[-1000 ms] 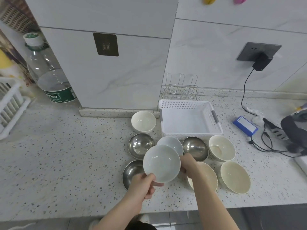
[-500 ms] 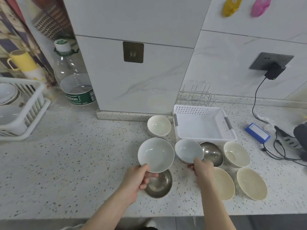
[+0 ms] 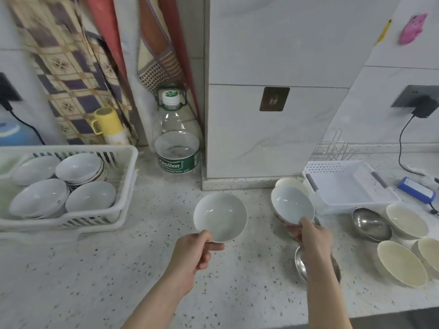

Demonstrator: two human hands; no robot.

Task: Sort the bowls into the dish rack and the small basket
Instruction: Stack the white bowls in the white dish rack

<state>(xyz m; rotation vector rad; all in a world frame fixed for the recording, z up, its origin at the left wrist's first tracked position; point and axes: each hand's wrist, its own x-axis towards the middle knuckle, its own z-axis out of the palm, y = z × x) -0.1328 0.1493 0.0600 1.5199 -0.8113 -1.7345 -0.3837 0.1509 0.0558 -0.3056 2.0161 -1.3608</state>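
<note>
While our left hand (image 3: 190,254) pinches the near rim of a pale bowl (image 3: 220,216), thumb on the inside edge and fingers curled beneath, we hold that bowl above the speckled counter (image 3: 118,269), roughly midway between the dish rack and the small basket. Our right hand (image 3: 313,238) grips a second pale bowl (image 3: 292,205) by its near rim, tilted so its inside faces us, just left of the small basket (image 3: 349,186). That white basket sits at the far right against the wall base. At the far left stands the white dish rack (image 3: 123,162), which holds several pale bowls (image 3: 78,168), some stacked. A cream bowl (image 3: 291,182) peeks out behind the bowl in our right hand. Right of that hand a steel bowl (image 3: 370,224) rests beside a cream bowl (image 3: 407,220), and two more cream bowls (image 3: 401,263) lie nearer, at the right edge. Another steel bowl (image 3: 300,263) shows partly under our right forearm. A large water bottle (image 3: 177,141) stands at the far side between the rack and the tiled pillar, with a yellow cup (image 3: 107,121) behind the rack. A blue box (image 3: 417,189) lies right of the basket.
</note>
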